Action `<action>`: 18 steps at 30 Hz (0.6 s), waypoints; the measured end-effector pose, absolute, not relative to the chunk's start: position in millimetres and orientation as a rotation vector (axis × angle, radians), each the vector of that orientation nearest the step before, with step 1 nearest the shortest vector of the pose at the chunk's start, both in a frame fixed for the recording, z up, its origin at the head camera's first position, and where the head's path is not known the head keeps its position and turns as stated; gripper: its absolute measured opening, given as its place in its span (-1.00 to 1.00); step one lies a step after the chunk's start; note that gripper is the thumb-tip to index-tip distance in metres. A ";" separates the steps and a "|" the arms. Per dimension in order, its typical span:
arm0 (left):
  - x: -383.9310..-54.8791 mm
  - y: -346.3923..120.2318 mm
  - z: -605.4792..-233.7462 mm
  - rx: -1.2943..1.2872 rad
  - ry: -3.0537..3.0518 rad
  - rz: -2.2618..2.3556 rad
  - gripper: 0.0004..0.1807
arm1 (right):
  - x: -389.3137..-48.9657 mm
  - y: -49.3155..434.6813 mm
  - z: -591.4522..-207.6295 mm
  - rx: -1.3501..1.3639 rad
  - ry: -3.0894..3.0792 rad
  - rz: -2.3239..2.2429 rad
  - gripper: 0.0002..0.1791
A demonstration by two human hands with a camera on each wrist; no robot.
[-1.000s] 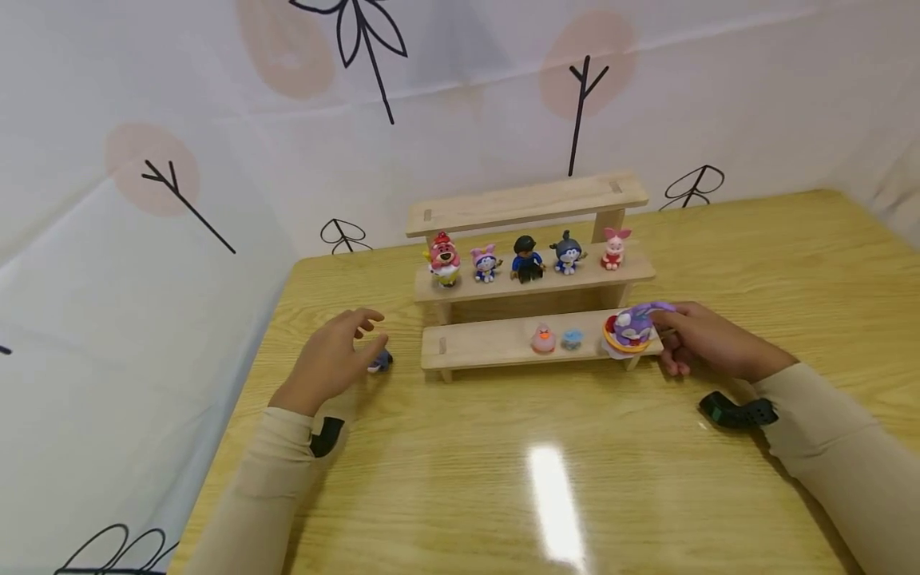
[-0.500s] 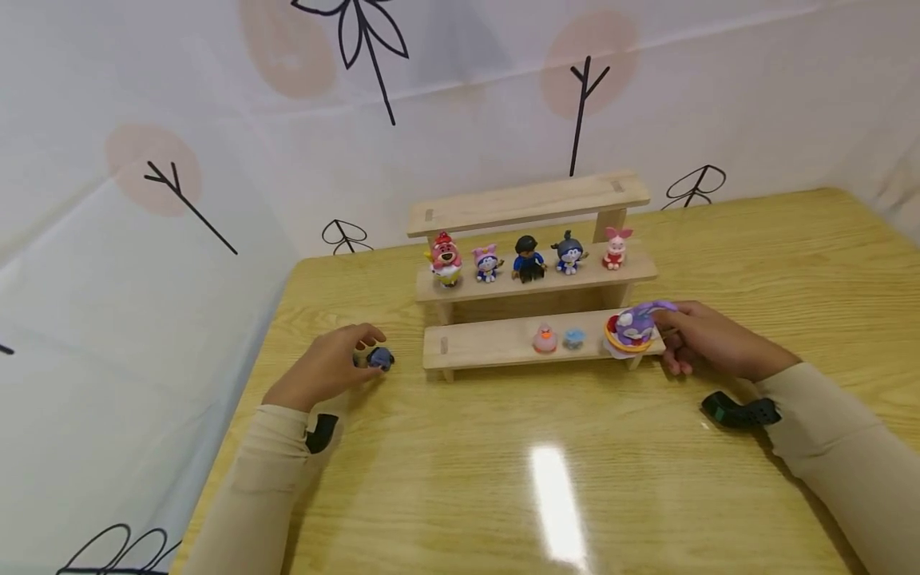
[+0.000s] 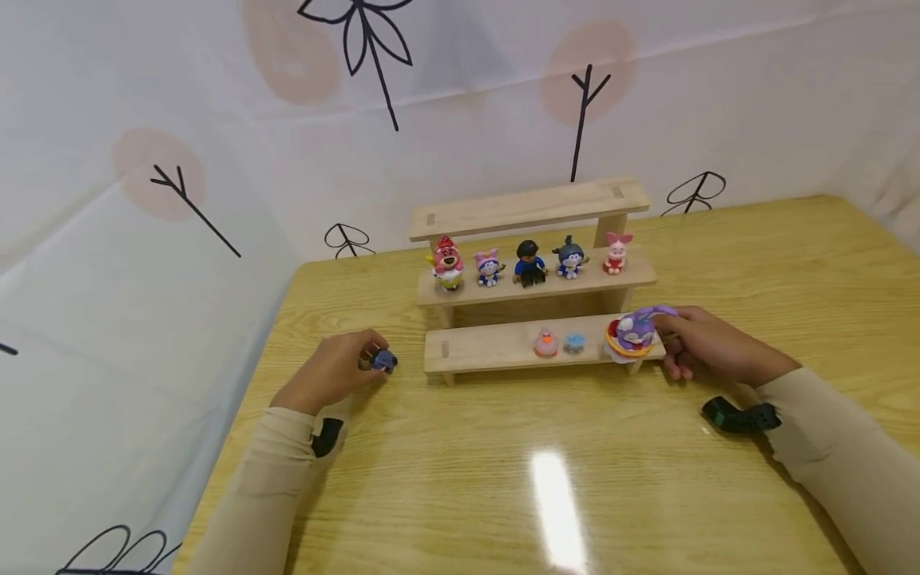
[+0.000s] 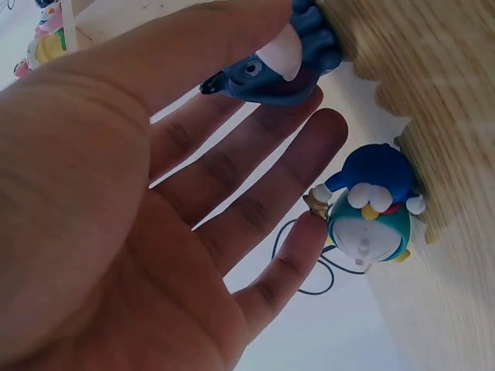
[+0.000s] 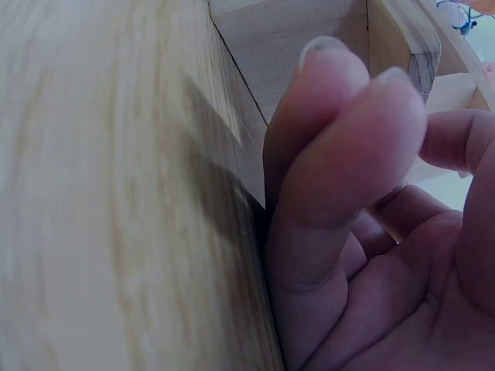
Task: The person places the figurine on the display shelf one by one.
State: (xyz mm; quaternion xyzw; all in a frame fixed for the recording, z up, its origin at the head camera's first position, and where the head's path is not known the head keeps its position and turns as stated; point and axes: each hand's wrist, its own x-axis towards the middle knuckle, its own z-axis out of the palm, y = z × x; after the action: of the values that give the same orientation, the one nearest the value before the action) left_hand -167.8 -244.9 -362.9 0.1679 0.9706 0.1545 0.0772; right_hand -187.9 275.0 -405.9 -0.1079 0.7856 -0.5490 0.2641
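Observation:
My left hand [image 3: 329,374] pinches a small blue donkey figurine [image 3: 384,361] at the table, left of the shelf. In the left wrist view, the thumb crosses the donkey figurine [image 4: 286,73], with fingertips behind it. Close to the little finger stands a blue-and-green figurine [image 4: 373,197]. At the right end of the lowest tier, my right hand [image 3: 707,343] grips a purple rabbit figurine [image 3: 636,331] in a red and yellow base. The right wrist view shows curled fingers [image 5: 348,154] against the tabletop, while the rabbit is out of sight there.
A three-tier wooden shelf [image 3: 480,348] stands on the table [image 3: 460,463]. Its lowest tier also bears a pink duck [image 3: 546,343] and a small light-blue piece [image 3: 574,343]. Several figurines line the middle tier, among them a red bear [image 3: 448,265]. Patterned cloth [image 3: 474,144] hangs behind.
My left hand has lowered slightly and its fingers have closed in around the blue donkey. The right hand stays at the purple rabbit.

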 end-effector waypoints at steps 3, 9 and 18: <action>-167.8 -242.3 -362.8 0.504 2.932 0.433 -0.58 | -187.3 275.4 -406.0 -0.301 2.126 -1.486 -0.50; -168.3 -240.2 -364.0 0.477 2.970 0.355 -0.54 | -186.1 274.1 -404.6 -0.303 2.120 -1.480 -0.47; -162.7 -231.7 -355.6 0.543 3.047 0.365 -0.55 | -185.7 273.0 -403.4 -0.311 2.127 -1.472 -0.45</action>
State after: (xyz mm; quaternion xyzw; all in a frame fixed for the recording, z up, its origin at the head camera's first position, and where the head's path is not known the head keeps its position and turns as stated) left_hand -162.7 -231.7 -355.6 0.1743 0.9776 0.1170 0.0126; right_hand -185.7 273.0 -403.4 -0.1150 0.7873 -0.5448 0.2648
